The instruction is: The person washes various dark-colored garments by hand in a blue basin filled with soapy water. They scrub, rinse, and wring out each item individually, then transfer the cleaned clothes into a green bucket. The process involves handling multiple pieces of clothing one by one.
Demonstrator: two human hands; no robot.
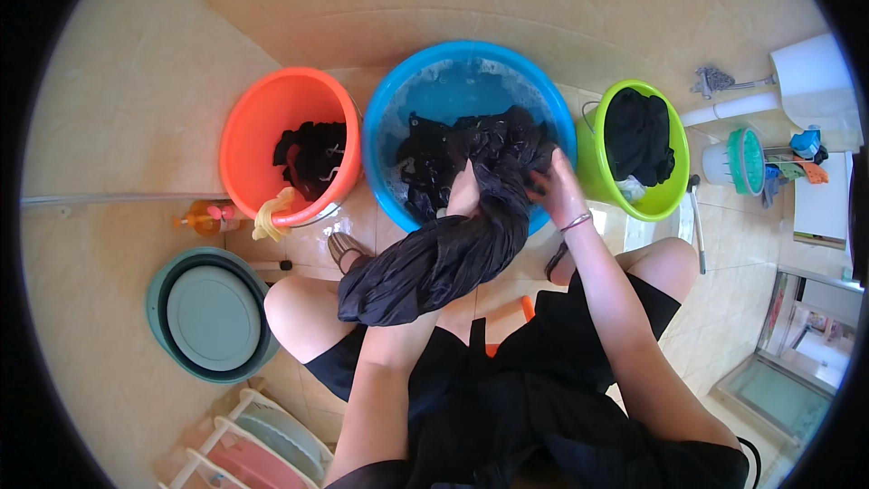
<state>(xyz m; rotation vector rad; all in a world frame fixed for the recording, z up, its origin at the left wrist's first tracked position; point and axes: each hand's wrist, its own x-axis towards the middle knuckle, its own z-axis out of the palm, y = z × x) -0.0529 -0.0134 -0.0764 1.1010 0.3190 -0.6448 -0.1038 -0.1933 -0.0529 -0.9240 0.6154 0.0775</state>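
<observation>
A wet black garment (434,263), bunched and twisted, hangs over my left forearm and runs down into the blue basin (385,100). My left hand (463,192) grips it above the basin's near side; cloth hides most of the fingers. At the garment's right side, my right hand (561,192) has its fingers curled around the cloth, with a bracelet on the wrist. Soapy water and more soaked dark cloth (421,158) lie in the basin beneath.
An orange bucket (244,140) with dark clothes and a yellowish glove (272,213) on its rim stands left. To the right is a green bucket (681,149) holding black clothing (638,136). A grey-green folding basin (213,317) and an orange bottle (201,217) are at left.
</observation>
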